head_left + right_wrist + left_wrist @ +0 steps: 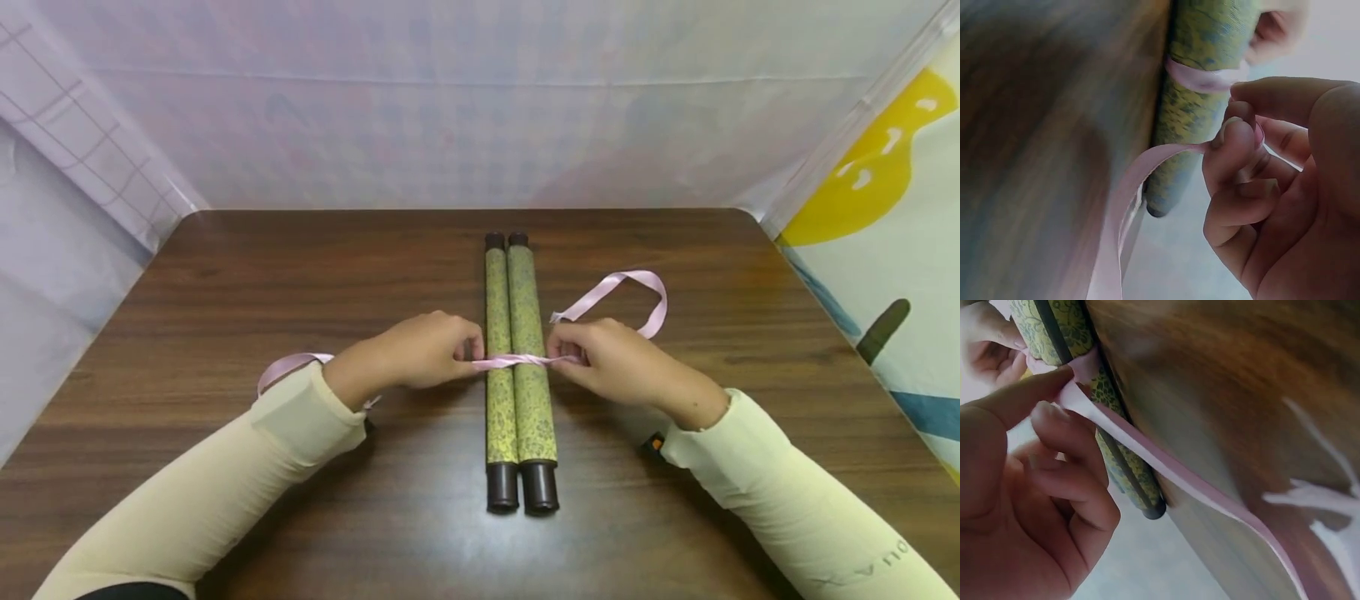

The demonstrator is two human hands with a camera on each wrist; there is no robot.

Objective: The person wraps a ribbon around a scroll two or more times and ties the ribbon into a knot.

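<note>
A scroll (532,408) rolled up from both ends lies on the table, its two yellow-green patterned rolls side by side with dark end knobs. Around its middle runs a pink ribbon (517,361), twisted over itself on top. To the left of the rolls, my left hand (420,350) pinches one side of the ribbon close to the scroll; that ribbon's tail (1210,499) trails away under the wrist. On the other side my right hand (618,358) grips the other end with curled fingers. From it a loose tail (1110,244) hangs down onto the table.
The dark wood-grain table (360,267) reaches back to a pale curtain (465,125). A loop of the right ribbon tail (656,312) lies behind the right hand. At right hangs a white cloth (922,275) with a yellow print.
</note>
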